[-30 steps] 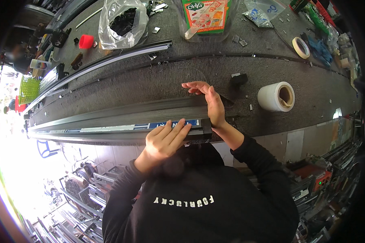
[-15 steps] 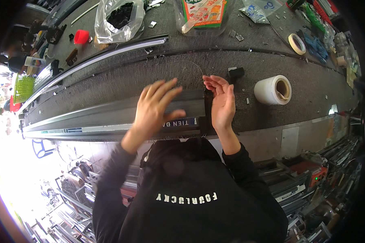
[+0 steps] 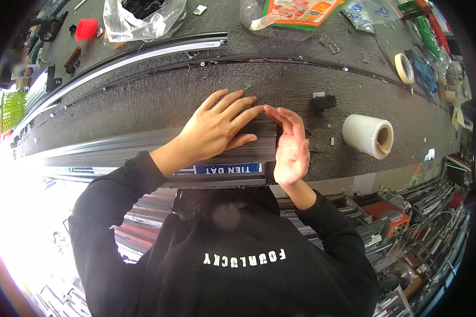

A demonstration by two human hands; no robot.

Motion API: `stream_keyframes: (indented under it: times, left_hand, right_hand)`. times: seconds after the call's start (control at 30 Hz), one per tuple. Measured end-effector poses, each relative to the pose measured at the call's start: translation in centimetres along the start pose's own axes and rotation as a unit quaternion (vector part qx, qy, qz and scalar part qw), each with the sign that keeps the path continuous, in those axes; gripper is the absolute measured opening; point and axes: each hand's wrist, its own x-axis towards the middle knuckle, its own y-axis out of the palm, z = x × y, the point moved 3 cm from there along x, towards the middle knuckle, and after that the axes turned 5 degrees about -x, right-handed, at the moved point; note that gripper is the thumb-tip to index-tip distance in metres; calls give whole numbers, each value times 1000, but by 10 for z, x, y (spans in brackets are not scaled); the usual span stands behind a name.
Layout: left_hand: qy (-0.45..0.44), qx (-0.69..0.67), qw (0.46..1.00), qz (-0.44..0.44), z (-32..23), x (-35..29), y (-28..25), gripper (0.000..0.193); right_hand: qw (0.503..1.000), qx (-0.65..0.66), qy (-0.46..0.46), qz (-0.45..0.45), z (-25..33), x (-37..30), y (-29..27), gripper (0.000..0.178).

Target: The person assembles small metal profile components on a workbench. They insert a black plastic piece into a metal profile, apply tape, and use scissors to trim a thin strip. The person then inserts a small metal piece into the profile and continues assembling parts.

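Head view, hands [image 3: 212,128] at profile [image 3: 256,149], black-filled bag [image 3: 166,24]

White film roll [image 3: 358,132] lies at right, beige tape ring [image 3: 399,68] beside blue fabric [image 3: 424,74] beyond it, clear plastic bag [image 3: 137,33] of black pieces [image 3: 142,7] upper left.

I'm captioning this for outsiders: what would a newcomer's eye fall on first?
Probably the two bare hands near the middle: the left hand spread over long, dark, ridged profiles, the right hand cupped by their right end. Next might come the thick roll of whitish plastic film lying to the right, and the bright red, cup-like piece at the upper left.
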Motion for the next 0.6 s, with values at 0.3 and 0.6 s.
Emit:
stream_keyframes:
  times: [0.3,0.6]
  left_hand:
    - [10,-19,1000,2,0,-1,2,50]
    - [21,-46,996,-69,0,0,-6,46]
  right_hand:
    - [999,-31,30,29,0,-1,2,76]
    - [975,-154,-133,-87,45,12,-10,32]
